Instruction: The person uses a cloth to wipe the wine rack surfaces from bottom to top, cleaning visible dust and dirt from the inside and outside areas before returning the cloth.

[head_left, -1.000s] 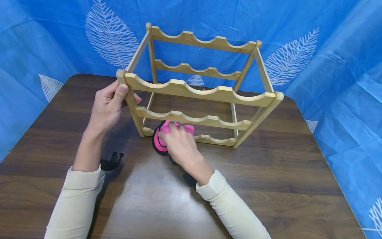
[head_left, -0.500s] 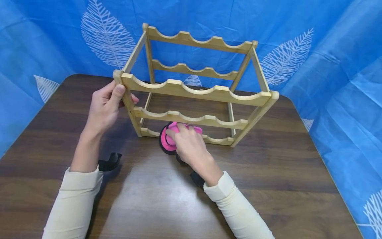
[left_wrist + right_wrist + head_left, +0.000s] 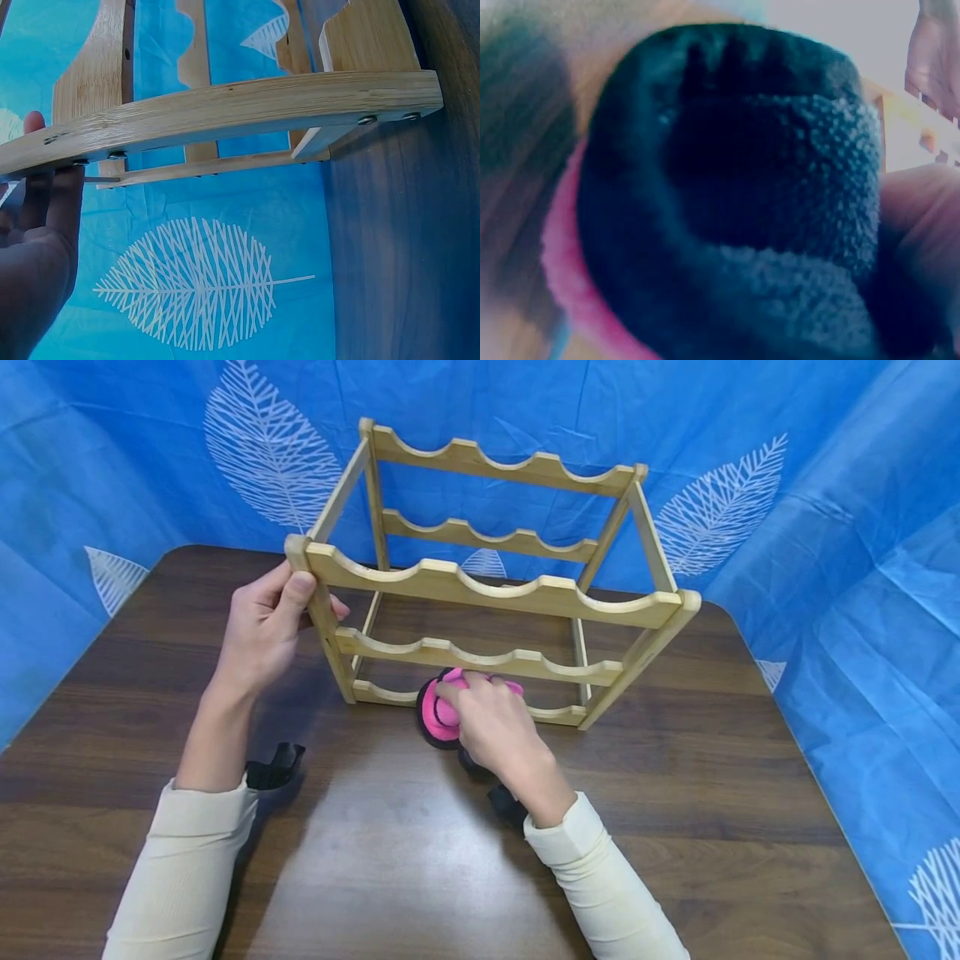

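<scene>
A pale wooden wine rack (image 3: 491, 592) with scalloped rails stands on the table. My left hand (image 3: 258, 631) grips its front left upright near the top, thumb in front; the left wrist view shows the fingers of this hand (image 3: 37, 247) behind the upright. At the rack's lowest front rail, my right hand (image 3: 495, 718) holds a bunched pink cloth (image 3: 442, 714) with black edging. Close up in the right wrist view, the cloth's dark fuzzy side (image 3: 802, 187) forms a hollow, blurred. My fingers hide part of the cloth against the rail.
The dark brown wooden table (image 3: 712, 810) extends around the rack. Behind and beside it hangs a blue curtain (image 3: 840, 527) with white leaf prints. A black strap piece (image 3: 277, 767) sits at my left wrist, another (image 3: 507, 806) at my right.
My right hand has slid the pink cloth rightward along the rack's lowest front rail. The left hand keeps its grip on the upright. The whole view shifted slightly at first.
</scene>
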{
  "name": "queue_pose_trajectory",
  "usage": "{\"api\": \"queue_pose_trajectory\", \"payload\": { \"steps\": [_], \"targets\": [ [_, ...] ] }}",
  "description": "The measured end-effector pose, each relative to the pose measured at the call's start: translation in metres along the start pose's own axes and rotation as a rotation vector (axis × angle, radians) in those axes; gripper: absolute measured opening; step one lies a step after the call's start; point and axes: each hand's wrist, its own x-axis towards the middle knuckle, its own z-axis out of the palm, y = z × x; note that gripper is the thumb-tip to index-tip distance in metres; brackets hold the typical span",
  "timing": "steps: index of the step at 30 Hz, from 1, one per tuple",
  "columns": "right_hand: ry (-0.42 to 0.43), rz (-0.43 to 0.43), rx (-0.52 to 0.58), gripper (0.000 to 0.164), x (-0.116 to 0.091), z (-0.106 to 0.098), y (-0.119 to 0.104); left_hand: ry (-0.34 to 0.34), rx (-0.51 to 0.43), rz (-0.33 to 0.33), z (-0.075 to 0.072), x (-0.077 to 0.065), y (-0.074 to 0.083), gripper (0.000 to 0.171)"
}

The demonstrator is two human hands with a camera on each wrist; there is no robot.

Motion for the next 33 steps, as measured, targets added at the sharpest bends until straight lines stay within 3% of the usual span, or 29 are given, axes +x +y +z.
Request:
{"api": "queue_pose_trajectory", "payload": {
  "steps": [7,16,33],
  "targets": [
    [-0.096,0.104,-0.003,0.039,-0.007,-0.006,0.014,0.011,0.018,0.001,0.000,-0.001,0.001,0.027],
    [-0.064,0.111,-0.004,0.036,-0.017,-0.005,0.025,0.002,0.005,0.005,-0.001,0.000,0.000,0.028],
    [-0.188,0.238,0.046,0.042,-0.033,-0.026,0.037,-0.004,0.009,0.005,0.000,0.000,0.000,0.028]
  ]
}}
